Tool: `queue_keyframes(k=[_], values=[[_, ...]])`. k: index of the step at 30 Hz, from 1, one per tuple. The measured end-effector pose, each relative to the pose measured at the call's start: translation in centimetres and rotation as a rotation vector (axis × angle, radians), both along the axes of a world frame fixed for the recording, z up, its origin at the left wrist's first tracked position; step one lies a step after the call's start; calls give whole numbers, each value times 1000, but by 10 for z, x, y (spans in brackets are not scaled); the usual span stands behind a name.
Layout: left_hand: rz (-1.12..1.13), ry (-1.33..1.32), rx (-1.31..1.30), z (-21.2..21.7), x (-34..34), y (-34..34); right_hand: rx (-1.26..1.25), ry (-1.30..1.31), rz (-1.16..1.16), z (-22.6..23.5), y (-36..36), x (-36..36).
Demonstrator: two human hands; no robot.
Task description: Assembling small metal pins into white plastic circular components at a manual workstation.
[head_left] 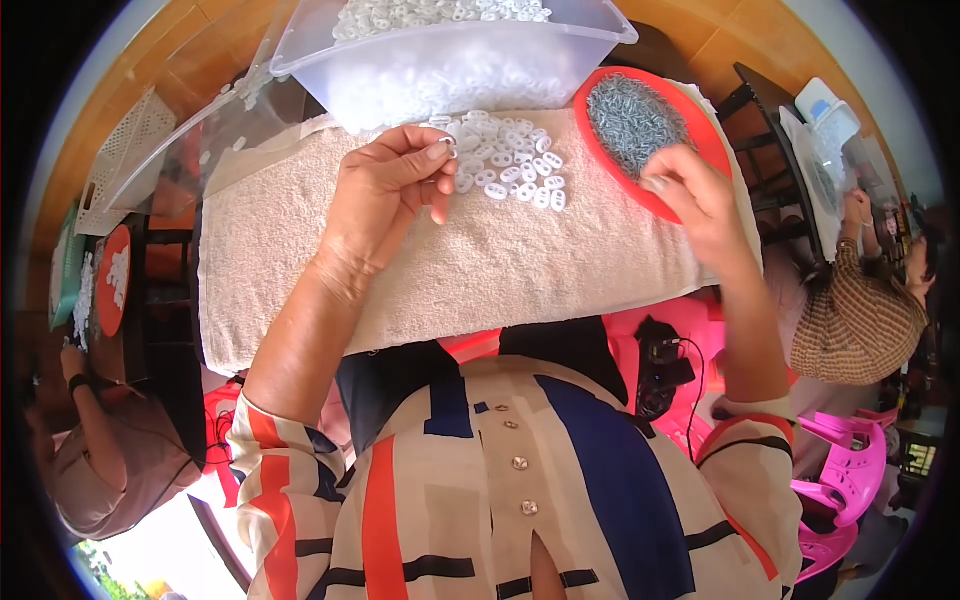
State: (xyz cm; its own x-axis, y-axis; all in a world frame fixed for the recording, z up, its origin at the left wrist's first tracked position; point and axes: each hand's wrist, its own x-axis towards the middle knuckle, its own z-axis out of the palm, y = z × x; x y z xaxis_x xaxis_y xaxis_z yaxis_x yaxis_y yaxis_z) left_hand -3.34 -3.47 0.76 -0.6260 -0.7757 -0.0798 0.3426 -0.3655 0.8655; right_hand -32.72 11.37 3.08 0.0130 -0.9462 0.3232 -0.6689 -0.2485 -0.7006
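My left hand (pixel 395 185) is raised over the towel, thumb and forefinger pinched on a small white plastic oval piece (pixel 448 147), mostly covered by the fingertips. Just beyond it lies a loose pile of white oval plastic pieces with slots (pixel 525 165). My right hand (pixel 697 195) hovers at the near edge of a red oval tray (pixel 712 140) heaped with small grey metal screws or pins (pixel 630 120). Its fingertips are pressed together and a little blurred. Whatever lies between them, if anything, is too small to make out.
A beige towel (pixel 290 240) covers the table. A translucent bin (pixel 450 75) full of white pieces stands at its far side, beside a clear plastic sheet or lid (pixel 190 165). Other people sit at the left (pixel 120 450) and right (pixel 850 310), near pink plastic chairs (pixel 850 470).
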Motion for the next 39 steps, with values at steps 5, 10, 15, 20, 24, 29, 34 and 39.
queue_keyframes(k=[5, 10, 15, 20, 24, 29, 34, 39], values=[[44, -56, -44, -2, -1, 6, -12, -292, 102, -3, -53, 79], [79, -50, -36, 2, -3, 11, 15, -333, 127, 5, -79, 109], [131, -49, -46, 7, 1, 11, 2, -375, 126, 4, -86, 121], [136, -73, -61, 9, 0, 12, -32, -374, 95, 4, -87, 131], [157, -32, -32, 7, -1, 12, -83, -381, 113, -2, -89, 133], [172, -18, -12, 6, -1, 12, -147, -401, 88, -6, -90, 132], [181, -38, -42, 7, -2, 14, -146, -392, 98, -7, -91, 133], [201, -68, -82, 5, -4, 15, -193, -316, 86, -10, -88, 137]])
